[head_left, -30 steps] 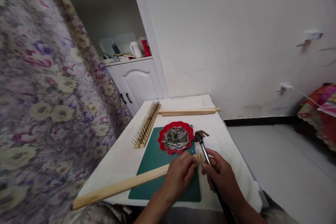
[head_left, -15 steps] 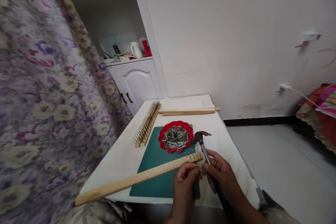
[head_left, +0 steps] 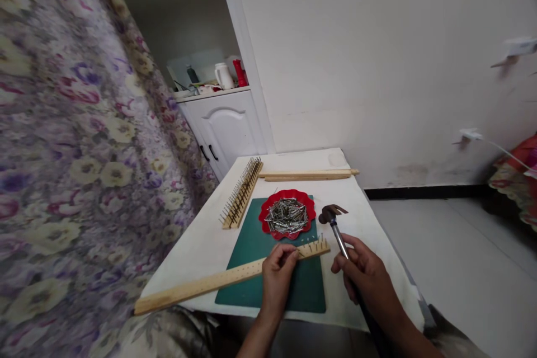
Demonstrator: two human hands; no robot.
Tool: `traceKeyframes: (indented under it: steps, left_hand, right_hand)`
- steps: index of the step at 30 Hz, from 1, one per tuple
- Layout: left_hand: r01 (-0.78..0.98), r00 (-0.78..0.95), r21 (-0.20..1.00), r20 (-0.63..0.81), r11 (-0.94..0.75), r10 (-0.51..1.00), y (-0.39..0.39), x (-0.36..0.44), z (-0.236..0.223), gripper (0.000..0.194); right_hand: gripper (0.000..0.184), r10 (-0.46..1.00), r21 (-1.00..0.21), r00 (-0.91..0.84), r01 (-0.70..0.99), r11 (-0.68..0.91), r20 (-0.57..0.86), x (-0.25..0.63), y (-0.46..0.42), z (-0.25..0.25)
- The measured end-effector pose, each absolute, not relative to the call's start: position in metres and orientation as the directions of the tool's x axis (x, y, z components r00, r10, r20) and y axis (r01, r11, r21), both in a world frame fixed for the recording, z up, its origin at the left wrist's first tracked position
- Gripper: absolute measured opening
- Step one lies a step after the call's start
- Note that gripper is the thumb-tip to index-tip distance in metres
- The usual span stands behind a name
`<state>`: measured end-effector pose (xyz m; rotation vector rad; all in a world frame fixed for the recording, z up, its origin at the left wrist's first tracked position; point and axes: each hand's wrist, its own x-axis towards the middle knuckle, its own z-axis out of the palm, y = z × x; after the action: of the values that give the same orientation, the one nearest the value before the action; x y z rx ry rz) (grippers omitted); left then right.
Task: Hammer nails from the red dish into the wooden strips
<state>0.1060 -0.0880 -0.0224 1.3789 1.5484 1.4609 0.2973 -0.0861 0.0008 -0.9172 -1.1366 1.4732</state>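
My right hand (head_left: 364, 271) is wrapped round a claw hammer (head_left: 339, 238), its head raised just right of the strip's end. My left hand (head_left: 279, 274) pinches a nail (head_left: 299, 253) against a long wooden strip (head_left: 201, 286). Rows of small marks or holes run along that strip, and several nails stand in its right end. The strip lies slantwise over a green mat (head_left: 239, 249). Behind it on the mat, a red scalloped dish (head_left: 264, 222) holds a heap of loose nails (head_left: 287, 215).
At the table's left edge lies a board studded with upright nails (head_left: 242, 193). Two wooden strips (head_left: 308, 175) lie along the back of the white-covered table (head_left: 180, 260). A floral curtain (head_left: 104, 179) hangs left, and a white cabinet (head_left: 230, 123) stands behind.
My hands have come apart. The left moved left onto the strip with the nail, while the right still holds the hammer. The view has shifted slightly.
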Motion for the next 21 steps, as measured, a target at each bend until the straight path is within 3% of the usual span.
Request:
traceKeyframes:
  steps: [7, 21]
  left_hand:
    - [0.490, -0.183, 0.846, 0.335, -0.210, 0.924, -0.078, 0.116, -0.034, 0.016]
    - [0.624, -0.126, 0.749, 0.376, -0.221, 0.918, -0.074, 0.114, -0.036, 0.014]
  right_hand:
    - [0.036, 0.978, -0.974, -0.207, -0.221, -0.045, 0.002, 0.295, -0.087, 0.000]
    - [0.036, 0.975, -0.977, -0.221, -0.205, -0.053, -0.007, 0.297, -0.089, 0.003]
